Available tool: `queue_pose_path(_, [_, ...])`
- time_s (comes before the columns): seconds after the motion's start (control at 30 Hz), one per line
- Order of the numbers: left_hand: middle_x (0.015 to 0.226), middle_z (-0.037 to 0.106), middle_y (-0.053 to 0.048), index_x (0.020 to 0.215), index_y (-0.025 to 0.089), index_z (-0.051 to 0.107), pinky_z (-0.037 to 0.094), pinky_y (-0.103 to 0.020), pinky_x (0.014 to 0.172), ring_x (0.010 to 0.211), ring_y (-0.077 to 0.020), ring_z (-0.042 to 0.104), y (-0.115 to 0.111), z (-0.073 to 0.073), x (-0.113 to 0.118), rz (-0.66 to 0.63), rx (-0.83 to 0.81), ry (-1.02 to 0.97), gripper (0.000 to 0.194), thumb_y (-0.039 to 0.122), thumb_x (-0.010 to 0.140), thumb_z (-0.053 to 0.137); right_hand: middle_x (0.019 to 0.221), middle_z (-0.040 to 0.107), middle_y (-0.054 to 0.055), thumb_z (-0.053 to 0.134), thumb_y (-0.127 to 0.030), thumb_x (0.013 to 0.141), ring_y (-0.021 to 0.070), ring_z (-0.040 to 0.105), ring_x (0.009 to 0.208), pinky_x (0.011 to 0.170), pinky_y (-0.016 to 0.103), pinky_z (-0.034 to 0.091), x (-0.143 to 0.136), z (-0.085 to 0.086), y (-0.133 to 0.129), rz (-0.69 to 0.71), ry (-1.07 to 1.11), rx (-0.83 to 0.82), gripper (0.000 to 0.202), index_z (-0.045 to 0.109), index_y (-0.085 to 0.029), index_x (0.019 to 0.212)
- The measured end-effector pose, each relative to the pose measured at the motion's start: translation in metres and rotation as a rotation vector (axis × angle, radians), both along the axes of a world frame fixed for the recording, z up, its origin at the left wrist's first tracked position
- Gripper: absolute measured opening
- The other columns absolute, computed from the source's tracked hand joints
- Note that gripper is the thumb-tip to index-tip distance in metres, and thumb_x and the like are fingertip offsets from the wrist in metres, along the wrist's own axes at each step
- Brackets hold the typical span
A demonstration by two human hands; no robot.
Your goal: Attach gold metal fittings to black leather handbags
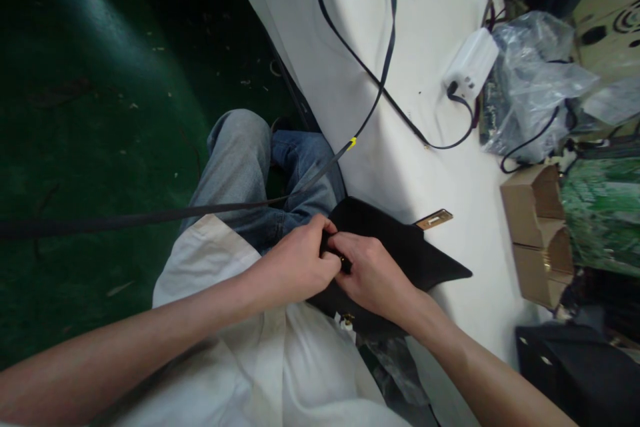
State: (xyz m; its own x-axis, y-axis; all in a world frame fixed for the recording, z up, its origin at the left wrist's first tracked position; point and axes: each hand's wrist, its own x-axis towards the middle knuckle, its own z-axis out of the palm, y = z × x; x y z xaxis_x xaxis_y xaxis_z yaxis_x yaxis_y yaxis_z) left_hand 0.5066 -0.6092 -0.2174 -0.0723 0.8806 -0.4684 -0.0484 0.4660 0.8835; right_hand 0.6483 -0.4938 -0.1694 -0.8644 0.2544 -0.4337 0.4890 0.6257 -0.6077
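Note:
A black bag-like piece [380, 223] with a pointed flap rests at the table edge, over my lap. From its far edge sticks a gold-coloured metal plate [434, 219] with a slot. My left hand [303, 260] is closed, thumb and fingers pinched on the edge of the black piece. Against it, my right hand [373, 270] is closed too, its fingertips meeting the left ones. A small dark and brassy bit [344, 262] shows between the hands; its kind is hidden by my fingers. Lower down, small gold hardware with white wrapping [346, 321] hangs at the near side.
A long black cable [385, 73] with a yellow mark crosses the white table [470, 180] and my lap. A white power socket [471, 63], a clear plastic bag [540, 80], a divided cardboard box [537, 237] and a black case [565, 367] stand along the right side.

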Motion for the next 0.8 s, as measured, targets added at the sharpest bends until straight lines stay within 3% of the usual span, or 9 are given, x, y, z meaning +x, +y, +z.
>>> queue_pose_path(0.17, [0.123, 0.077, -0.012, 0.13, 0.019, 0.061, 0.056, -0.044, 0.105, 0.118, -0.0302, 0.073, -0.004, 0.0, -0.013, -0.139, 0.139, 0.048, 0.043, 0.011, 0.088, 0.056, 0.082, 0.068, 0.003, 0.066, -0.008, 0.093, 0.0174, 0.064, 0.075, 0.071, 0.028, 0.042, -0.002, -0.002, 0.006, 0.069, -0.009, -0.025, 0.013, 0.065, -0.018, 0.085])
queue_pose_path(0.37, [0.126, 0.078, -0.009, 0.134, 0.02, 0.064, 0.059, -0.039, 0.101, 0.119, -0.0271, 0.073, -0.005, -0.011, -0.031, -0.254, 0.237, -0.036, 0.041, 0.013, 0.094, 0.057, 0.078, 0.068, 0.002, 0.068, -0.009, 0.093, 0.0156, 0.064, 0.07, 0.068, 0.027, 0.041, -0.004, -0.004, 0.006, 0.045, -0.008, -0.025, 0.013, 0.069, -0.017, 0.083])
queue_pose_path(0.6, [0.126, 0.078, -0.01, 0.134, 0.019, 0.067, 0.06, -0.039, 0.104, 0.117, -0.0274, 0.074, -0.007, -0.023, -0.021, -0.138, 0.231, -0.038, 0.05, 0.009, 0.085, 0.063, 0.08, 0.072, 0.003, 0.071, -0.006, 0.09, 0.0157, 0.067, 0.072, 0.067, 0.025, 0.042, -0.008, 0.001, 0.003, -0.017, -0.072, -0.035, 0.012, 0.073, -0.016, 0.084])
queue_pose_path(0.8, [0.121, 0.079, -0.009, 0.127, 0.017, 0.067, 0.059, -0.04, 0.107, 0.114, -0.0247, 0.076, -0.005, -0.027, -0.027, -0.152, 0.267, -0.252, 0.043, 0.009, 0.085, 0.063, 0.08, 0.072, 0.002, 0.069, -0.007, 0.091, 0.0156, 0.066, 0.071, 0.068, 0.026, 0.042, -0.01, 0.004, 0.005, -0.003, -0.069, -0.062, 0.012, 0.074, -0.017, 0.087])
